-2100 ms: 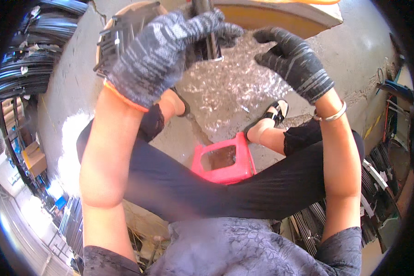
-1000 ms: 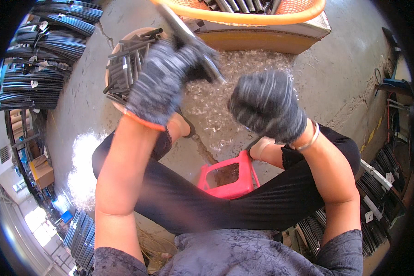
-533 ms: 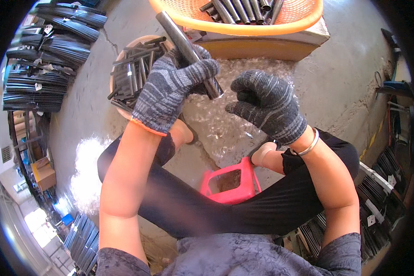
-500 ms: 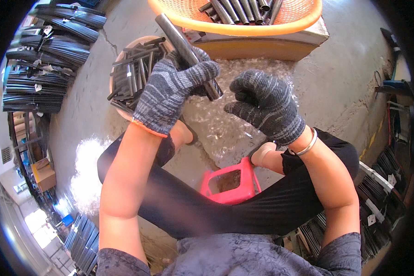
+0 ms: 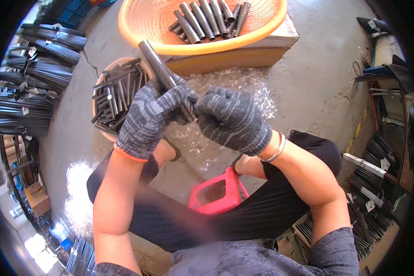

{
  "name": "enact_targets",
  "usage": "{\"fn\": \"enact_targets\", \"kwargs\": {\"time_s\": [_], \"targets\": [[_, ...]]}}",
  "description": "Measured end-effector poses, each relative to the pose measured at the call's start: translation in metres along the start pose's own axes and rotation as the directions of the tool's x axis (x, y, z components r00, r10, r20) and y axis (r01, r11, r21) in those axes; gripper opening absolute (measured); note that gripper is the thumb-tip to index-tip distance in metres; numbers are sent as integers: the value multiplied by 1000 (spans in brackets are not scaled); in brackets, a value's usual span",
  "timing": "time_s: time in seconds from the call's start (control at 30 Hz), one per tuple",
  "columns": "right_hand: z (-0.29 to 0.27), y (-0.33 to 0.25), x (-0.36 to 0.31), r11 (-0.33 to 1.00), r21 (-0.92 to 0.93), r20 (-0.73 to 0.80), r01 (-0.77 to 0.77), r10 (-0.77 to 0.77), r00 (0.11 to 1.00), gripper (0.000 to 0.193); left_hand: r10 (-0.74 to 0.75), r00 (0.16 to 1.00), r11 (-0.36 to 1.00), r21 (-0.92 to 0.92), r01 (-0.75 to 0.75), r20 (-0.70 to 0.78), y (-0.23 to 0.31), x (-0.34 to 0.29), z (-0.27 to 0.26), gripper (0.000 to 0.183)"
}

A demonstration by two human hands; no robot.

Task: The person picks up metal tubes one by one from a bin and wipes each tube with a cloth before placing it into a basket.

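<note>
In the head view, the left hand (image 5: pixel 147 110), in a grey knitted glove with an orange cuff edge, is wrapped around a dark, glossy tube (image 5: pixel 157 63), fingers closed about its lower half and the thumb laid across it. The tube is held tilted in front of the person, its upper end leaning away to the left near the rim of the orange basket (image 5: pixel 132 33) and its lower end poking out below the glove. The right hand (image 5: pixel 234 120), gloved alike, has its fingers curled in just beside that lower end; whether it touches the tube or pinches anything cannot be told, since the fingertips are hidden. The tube looks stiff and fairly light for one hand, probably metal or hard plastic, and unlikely to bend. Its smooth, shiny wall may slide or roll in a loose grip, so the knitted gloves should help; a full wrap around the middle seems the steadiest hold, keeping fingers off the rims, which could be sharp. Similar tubes (image 5: pixel 202 20) lie in the basket, which rests on a cardboard box (image 5: pixel 244 59), and slimmer dark pieces (image 5: pixel 119 92) fill a round tub (image 5: pixel 109 135) to the left.
</note>
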State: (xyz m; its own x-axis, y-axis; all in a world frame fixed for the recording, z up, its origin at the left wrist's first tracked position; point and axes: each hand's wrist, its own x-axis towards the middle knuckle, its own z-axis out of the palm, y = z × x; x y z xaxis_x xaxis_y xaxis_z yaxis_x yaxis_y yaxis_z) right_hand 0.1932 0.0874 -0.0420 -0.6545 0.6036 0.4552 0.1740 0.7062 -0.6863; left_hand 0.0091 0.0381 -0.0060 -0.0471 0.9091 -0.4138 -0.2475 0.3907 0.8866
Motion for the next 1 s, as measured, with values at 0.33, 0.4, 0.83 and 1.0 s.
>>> {"fn": "enact_targets", "kwargs": {"time_s": [0.33, 0.4, 0.83, 1.0], "targets": [[-7, 48, -18, 943, -234, 369, -238, 313, 875, 49, 189, 975, 982, 31, -187, -113, 9, 5, -14, 19], [-12, 73, -22, 886, -343, 247, -311, 405, 881, 49, 224, 966, 974, -1, -226, -129, 5, 3, -12, 23], [-6, -6, 20, 985, 116, 87, -125, 116, 989, 34, 191, 976, 968, 183, -170, -104, 15, -8, -22, 27], [2, -5, 23, 990, 31, 100, 140, -142, 985, 30, 177, 979, 969, 193, -154, -104, 10, -8, -22, 28]]}}
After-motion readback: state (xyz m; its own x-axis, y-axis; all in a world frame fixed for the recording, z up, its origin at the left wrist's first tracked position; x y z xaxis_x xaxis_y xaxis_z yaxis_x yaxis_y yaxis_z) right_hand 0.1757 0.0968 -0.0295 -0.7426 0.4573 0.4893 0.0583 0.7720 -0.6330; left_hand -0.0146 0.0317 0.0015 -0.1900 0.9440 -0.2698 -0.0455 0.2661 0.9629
